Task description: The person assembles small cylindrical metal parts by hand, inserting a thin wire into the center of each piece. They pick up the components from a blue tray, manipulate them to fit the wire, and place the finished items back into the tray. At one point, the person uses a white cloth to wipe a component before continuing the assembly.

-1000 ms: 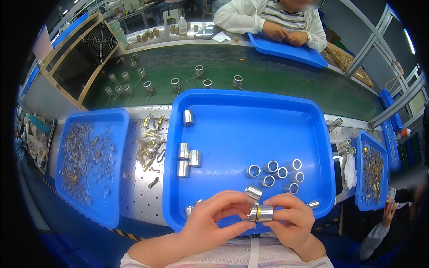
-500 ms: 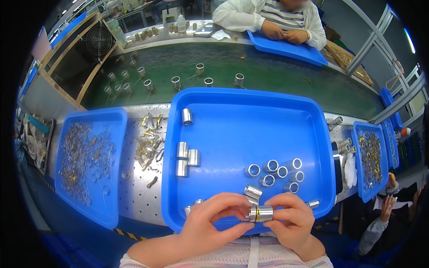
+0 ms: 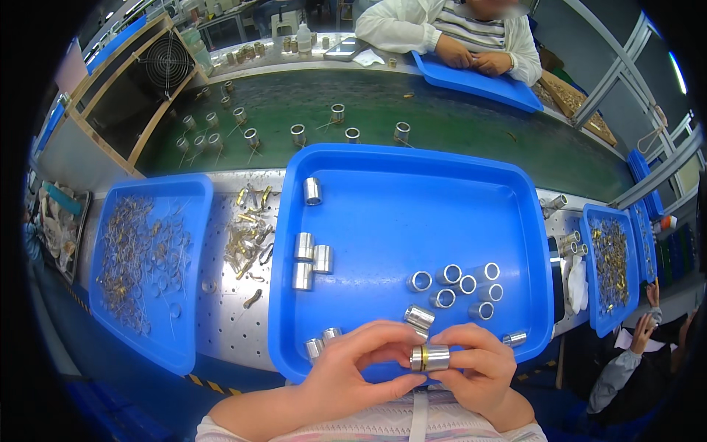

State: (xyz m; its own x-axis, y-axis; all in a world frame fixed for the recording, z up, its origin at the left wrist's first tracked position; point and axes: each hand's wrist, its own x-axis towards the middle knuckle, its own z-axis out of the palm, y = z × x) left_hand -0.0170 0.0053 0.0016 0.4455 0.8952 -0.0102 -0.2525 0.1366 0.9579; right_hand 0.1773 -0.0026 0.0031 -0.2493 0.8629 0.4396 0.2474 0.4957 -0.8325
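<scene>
1. Behind your station ran a green conveyor belt [image 3: 442, 121] carrying a loose row of small upright metal cylinders, and across it another person [image 3: 471, 37] sat working over their own blue tray.
2. Your perforated metal worktop [image 3: 228, 309] carried a large blue tray [image 3: 412, 214] in the middle, with a smaller tray of brassy wire parts [image 3: 143, 258] to your left and a narrow tray of small fittings [image 3: 611, 265] to your right.
3. You held a short silver sleeve with a brass-coloured ring [image 3: 429, 357] at the near edge of the large tray, low in the head view, just above your lap.
4. Your left hand [image 3: 361, 365] was pinching the ringed end of that sleeve between thumb and fingertips; your right hand [image 3: 479, 368] was closed round the other end, thumb on top.
5. Loose brass clips [image 3: 247, 236] lay on the bare worktop between the two left trays.
6. A cluster of silver sleeves [image 3: 456, 287] stood open-end-up just beyond your hands, and three more lay side by side [image 3: 305, 258] toward the tray's left.
7. By my reading, you were at the fitting step: seating the ring on the sleeve.
8. The next move would call for squaring the ring to the sleeve's end and pressing evenly, so it did not cock to one side.
</scene>
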